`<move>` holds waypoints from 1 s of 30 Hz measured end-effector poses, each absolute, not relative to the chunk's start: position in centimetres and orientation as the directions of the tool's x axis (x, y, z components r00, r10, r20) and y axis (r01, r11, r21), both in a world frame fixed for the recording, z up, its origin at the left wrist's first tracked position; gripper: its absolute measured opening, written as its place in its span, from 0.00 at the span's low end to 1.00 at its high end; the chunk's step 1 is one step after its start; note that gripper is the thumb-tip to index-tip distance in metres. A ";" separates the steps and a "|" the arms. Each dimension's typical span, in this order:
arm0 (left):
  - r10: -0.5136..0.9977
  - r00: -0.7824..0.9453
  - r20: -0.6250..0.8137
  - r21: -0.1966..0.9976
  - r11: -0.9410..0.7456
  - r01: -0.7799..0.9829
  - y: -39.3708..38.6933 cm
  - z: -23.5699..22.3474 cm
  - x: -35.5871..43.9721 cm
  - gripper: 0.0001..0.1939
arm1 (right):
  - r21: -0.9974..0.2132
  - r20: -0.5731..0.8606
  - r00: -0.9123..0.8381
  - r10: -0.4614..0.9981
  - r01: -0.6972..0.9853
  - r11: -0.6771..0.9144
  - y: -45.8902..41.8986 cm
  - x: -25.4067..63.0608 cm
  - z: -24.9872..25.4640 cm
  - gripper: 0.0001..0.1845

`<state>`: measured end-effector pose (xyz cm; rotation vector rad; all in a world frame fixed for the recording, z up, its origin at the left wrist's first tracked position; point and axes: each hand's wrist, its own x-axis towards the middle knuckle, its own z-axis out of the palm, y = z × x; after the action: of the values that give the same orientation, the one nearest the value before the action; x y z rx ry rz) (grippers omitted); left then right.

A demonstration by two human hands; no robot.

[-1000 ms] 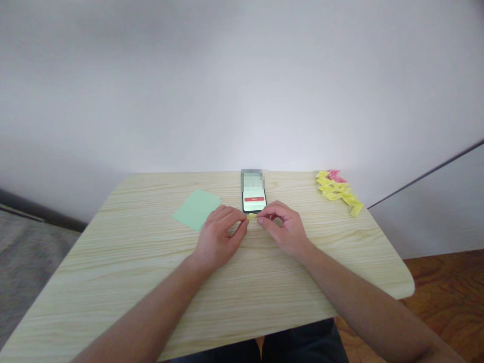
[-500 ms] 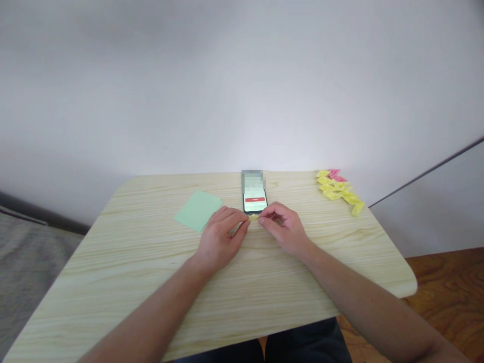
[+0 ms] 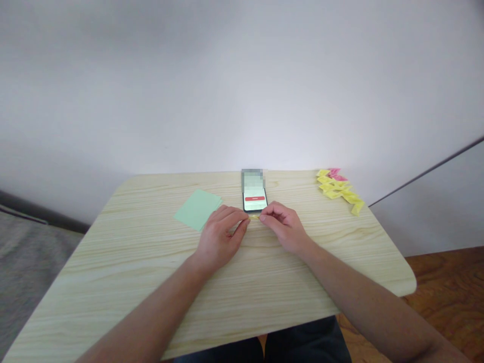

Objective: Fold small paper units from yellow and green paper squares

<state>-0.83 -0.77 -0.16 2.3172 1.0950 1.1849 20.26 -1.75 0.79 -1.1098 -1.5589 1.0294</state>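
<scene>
My left hand [image 3: 219,234] and my right hand [image 3: 283,226] meet at the middle of a light wooden table [image 3: 151,282]. Both pinch a small folded yellow paper piece [image 3: 254,217] between fingertips, and only a sliver of it shows between them. The fingers of each hand are curled and pressed onto the paper, low over the tabletop. Just behind the hands lies a phone [image 3: 254,197] with a lit screen and a red bar.
A small stack of pale green paper sheets [image 3: 197,208] lies left of the phone. A pile of several folded yellow pieces [image 3: 338,191] with a few pink ones [image 3: 335,174] sits at the far right corner. White wall behind; wooden floor at right.
The hands have closed in slightly, and less of the yellow piece shows between the fingertips than a second ago. Everything else stays where it was.
</scene>
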 end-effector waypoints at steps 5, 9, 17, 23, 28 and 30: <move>0.748 0.370 0.551 0.572 -0.661 0.486 -0.7 -0.2 -0.8 0.04 | -0.961 0.183 -0.150 0.972 0.180 0.209 -1.8 20.2 0.9 0.07; 0.747 0.367 0.554 0.573 -0.662 0.483 -0.8 -0.1 -0.7 0.04 | -0.954 0.205 -0.154 0.967 0.190 0.233 -1.8 20.1 1.0 0.06; 0.759 0.361 0.542 0.582 -0.649 0.491 -0.9 -0.1 -0.7 0.04 | -0.922 0.288 -0.150 0.946 0.224 0.316 -2.0 20.1 1.3 0.03; 0.763 0.344 0.547 0.585 -0.643 0.495 -0.9 0.0 -0.6 0.04 | -0.908 0.319 -0.172 0.932 0.224 0.353 -2.1 20.0 1.0 0.07; 0.764 0.340 0.548 0.594 -0.642 0.485 -1.0 0.1 -0.6 0.04 | -0.887 0.346 -0.196 0.918 0.251 0.388 -2.1 20.0 0.9 0.09; 0.764 0.342 0.548 0.598 -0.643 0.478 -1.0 0.0 -0.6 0.03 | -0.882 0.354 -0.201 0.913 0.254 0.398 -2.1 20.0 1.0 0.09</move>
<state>-0.63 -1.02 0.04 2.2796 1.1014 1.2028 19.99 -2.08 1.04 -1.0343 -1.6934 0.8586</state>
